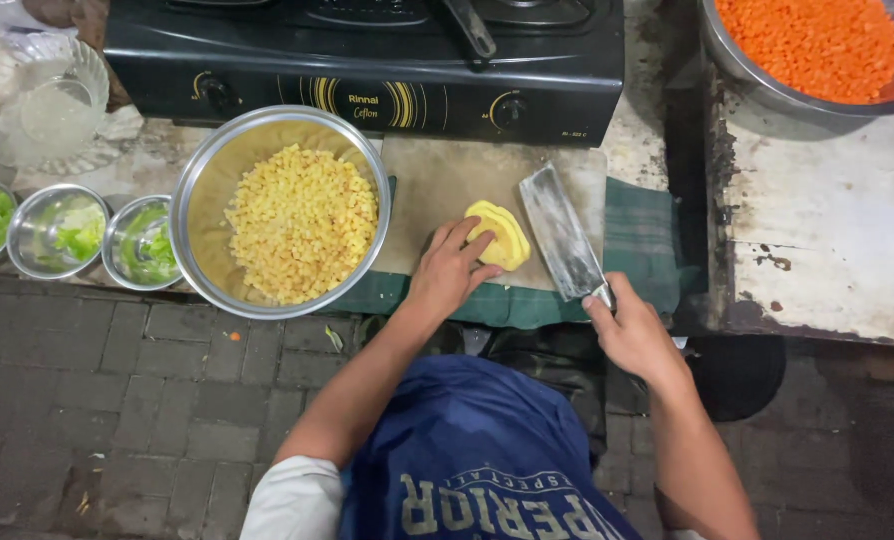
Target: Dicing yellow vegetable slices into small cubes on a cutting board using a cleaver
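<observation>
The left hand [449, 268] presses its fingers on the yellow potato slices [500, 236] mid-board, while the right hand [629, 328] at four o'clock grips the big cleaver [561, 238], so a slip could nick fingertips

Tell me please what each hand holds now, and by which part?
The right hand holds the cleaver by its handle, blade flat on the cutting board. The left hand presses on the stacked yellow slices from their left side.
</observation>
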